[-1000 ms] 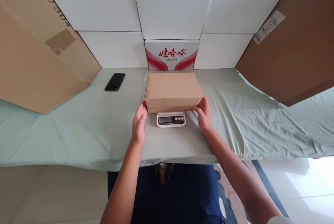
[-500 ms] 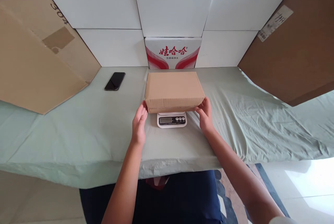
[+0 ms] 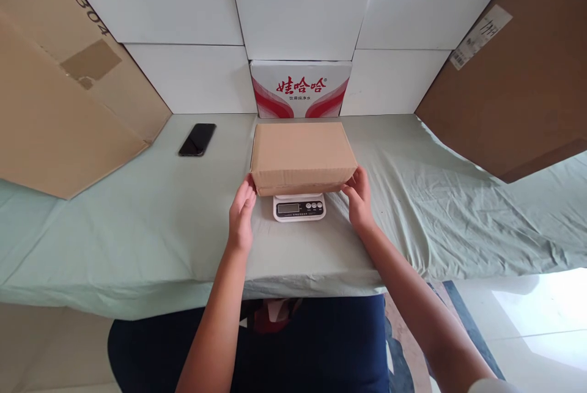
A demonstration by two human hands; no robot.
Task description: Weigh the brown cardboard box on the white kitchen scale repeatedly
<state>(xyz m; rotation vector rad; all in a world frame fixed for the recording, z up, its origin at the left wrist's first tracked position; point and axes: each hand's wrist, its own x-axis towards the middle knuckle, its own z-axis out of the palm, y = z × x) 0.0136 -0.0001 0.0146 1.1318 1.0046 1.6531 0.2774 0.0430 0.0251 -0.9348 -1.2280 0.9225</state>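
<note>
A closed brown cardboard box (image 3: 303,147) rests on, or just over, a small white kitchen scale (image 3: 299,217); the contact is hidden. Only the scale's front shows, with its grey display and round buttons. My left hand (image 3: 241,213) is at the box's front left corner, fingers against its side. At the front right corner, my right hand (image 3: 359,200) grips the box, thumb at the front and fingers round the side. Some fingertips of both hands are hidden by the box. No digits can be made out on the display.
A black smartphone (image 3: 197,139) lies left on the green tablecloth (image 3: 151,222). Behind stands a white and red printed carton (image 3: 300,88) among white panels (image 3: 192,78). Large cardboard sheets flank the table, one on the left (image 3: 68,112) and one on the right (image 3: 509,99).
The whole view has shifted slightly, so everything sits a little further left and higher. Relative to the scale, the box and both hands look unchanged.
</note>
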